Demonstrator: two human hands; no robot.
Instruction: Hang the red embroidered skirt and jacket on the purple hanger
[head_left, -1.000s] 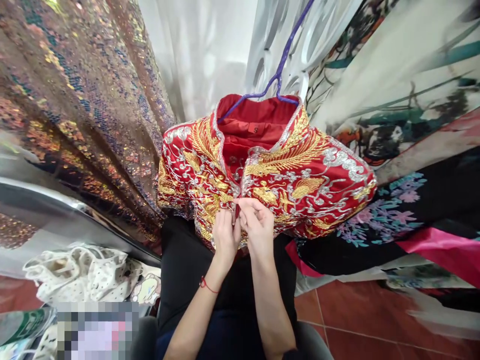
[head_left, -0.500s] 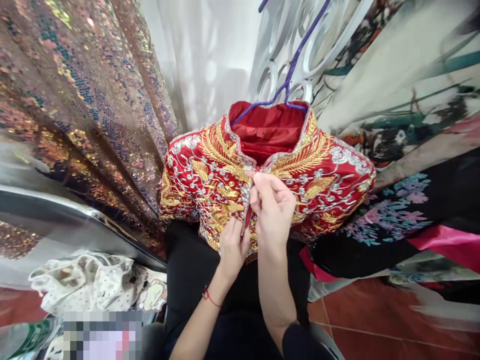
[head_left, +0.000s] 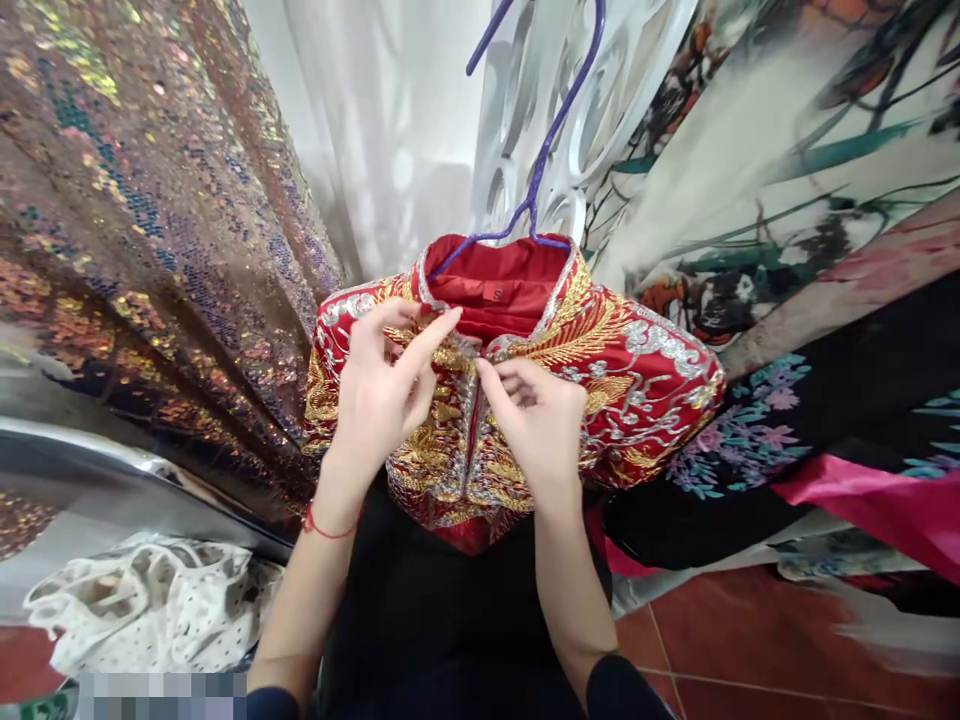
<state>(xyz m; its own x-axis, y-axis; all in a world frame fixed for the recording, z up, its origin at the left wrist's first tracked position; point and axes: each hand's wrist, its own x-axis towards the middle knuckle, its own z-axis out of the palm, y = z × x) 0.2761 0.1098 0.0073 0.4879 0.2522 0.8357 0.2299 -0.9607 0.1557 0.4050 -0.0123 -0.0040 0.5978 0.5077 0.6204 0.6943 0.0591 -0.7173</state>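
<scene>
A red jacket (head_left: 645, 390) with gold and silver embroidery hangs in front of me on a purple hanger (head_left: 541, 165). Its stand-up collar is open at the top, and a small red size label shows inside. Close to the collar's left side is my left hand (head_left: 382, 385), fingers apart, thumb raised over the embroidery, with nothing visible in it. My right hand (head_left: 538, 415) pinches at the front edge just below the collar; its thumb and fingertips are closed on the jacket there. Whether a small fastener lies between them I cannot make out.
Sequinned fabric (head_left: 172, 220) hangs at left, and a white curly metal frame (head_left: 592, 120) stands behind the hanger. Black floral clothing (head_left: 739, 430) with a pink band is at right. White dotted cloth (head_left: 150, 610) lies at lower left, above red floor tiles (head_left: 735, 630).
My left hand has let go of the lower front edge and risen to the collar's left side, its fingers spreading. The right hand stays near the collar opening. The view has shifted slightly.
</scene>
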